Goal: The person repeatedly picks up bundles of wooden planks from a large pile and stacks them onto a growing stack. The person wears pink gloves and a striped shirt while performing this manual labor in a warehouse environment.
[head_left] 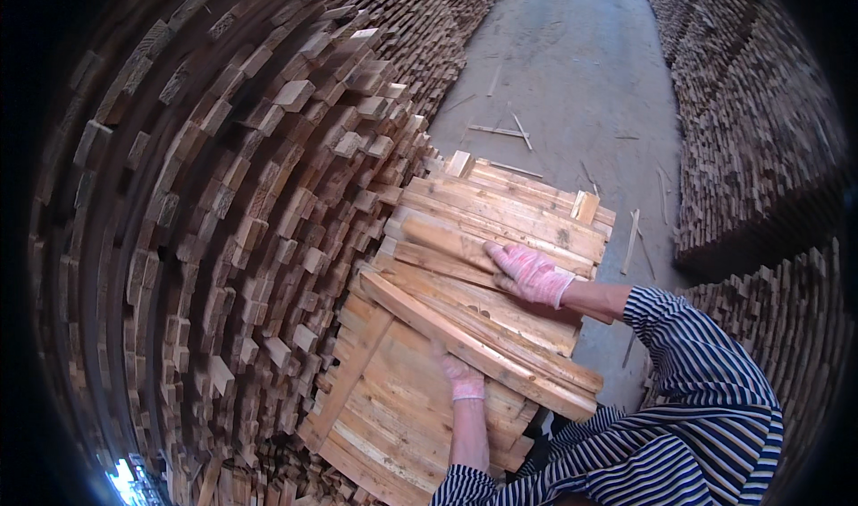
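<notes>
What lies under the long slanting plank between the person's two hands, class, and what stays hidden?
Wooden boards show on both sides of the plank. Whatever lies directly beneath it is covered and cannot be seen.

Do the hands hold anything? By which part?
Cannot tell: the right hand lies over boards; the blurred left hand is at the edge of a diagonal board.

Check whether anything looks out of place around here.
Thin wood strips lie scattered at odd angles on the floor, not stacked like the rest. Several board ends jut unevenly from the left stack.
</notes>
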Demonstrator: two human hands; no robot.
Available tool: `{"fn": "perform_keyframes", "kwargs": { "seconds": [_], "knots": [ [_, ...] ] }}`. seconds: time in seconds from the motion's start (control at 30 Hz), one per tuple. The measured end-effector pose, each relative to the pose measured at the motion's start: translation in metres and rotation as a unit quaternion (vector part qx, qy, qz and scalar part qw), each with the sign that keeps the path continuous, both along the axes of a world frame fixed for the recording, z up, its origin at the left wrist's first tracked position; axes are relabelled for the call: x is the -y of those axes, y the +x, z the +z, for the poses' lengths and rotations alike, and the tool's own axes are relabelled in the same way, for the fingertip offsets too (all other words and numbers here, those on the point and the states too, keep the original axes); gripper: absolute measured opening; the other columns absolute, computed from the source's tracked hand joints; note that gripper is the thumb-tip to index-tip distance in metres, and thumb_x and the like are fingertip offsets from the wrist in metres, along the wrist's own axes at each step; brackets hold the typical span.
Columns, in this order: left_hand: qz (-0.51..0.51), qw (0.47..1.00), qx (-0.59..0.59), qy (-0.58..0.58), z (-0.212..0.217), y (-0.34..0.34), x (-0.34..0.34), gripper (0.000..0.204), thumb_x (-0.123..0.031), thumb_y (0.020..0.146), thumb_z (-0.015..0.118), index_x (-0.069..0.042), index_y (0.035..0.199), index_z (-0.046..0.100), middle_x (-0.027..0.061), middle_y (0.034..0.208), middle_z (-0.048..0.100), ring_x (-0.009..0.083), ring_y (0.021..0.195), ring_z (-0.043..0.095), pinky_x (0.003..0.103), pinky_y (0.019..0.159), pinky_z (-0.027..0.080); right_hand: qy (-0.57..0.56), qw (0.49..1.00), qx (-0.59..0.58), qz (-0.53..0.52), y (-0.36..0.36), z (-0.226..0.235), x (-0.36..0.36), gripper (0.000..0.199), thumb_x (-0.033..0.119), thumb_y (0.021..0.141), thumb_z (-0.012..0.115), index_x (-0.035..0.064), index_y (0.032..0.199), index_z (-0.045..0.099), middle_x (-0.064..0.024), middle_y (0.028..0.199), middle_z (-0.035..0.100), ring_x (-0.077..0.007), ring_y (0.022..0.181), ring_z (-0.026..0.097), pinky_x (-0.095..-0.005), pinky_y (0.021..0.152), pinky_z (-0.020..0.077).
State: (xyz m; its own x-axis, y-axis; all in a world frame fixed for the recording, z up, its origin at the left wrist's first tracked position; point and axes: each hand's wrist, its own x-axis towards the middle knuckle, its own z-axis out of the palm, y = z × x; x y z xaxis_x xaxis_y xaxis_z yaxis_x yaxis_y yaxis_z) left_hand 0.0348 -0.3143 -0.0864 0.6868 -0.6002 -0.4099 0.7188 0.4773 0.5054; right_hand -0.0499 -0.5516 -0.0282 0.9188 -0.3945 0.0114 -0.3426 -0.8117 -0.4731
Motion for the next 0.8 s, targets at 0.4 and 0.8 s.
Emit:
{"fn": "perform_keyframes", "kwargs": {
  "seconds": [0.4,0.8],
  "knots": [
    [-0.060,0.994,0.044,-0.075,-0.030,0.010,-0.009,0.080,-0.067,0.102,0.037,-0.011,0.159,0.030,0.0156,0.157,0.041,0.0346,0.143,0.041,0.050,0.123,0.032,-0.009,0.995,-0.090,0.041,0.070,-0.022,0.161,0.047,0.029,0.100,0.058,0.0085,0.141,0.051,-0.0180,0.123,0.061,-0.0396,0.113,0.059,-0.0479,0.094,0.0500],
    [-0.020,0.997,-0.019,0.073,0.001,0.005,0.012,0.089,-0.072,0.091,0.057,-0.016,0.156,0.037,0.0109,0.157,0.042,0.0295,0.142,0.042,0.049,0.121,0.035,0.074,0.997,0.025,0.024,0.006,-0.012,0.001,0.059,0.036,0.094,0.067,0.0143,0.146,0.051,-0.0232,0.117,0.056,-0.0426,0.105,0.059,-0.0496,0.089,0.0496]
  ]
}}
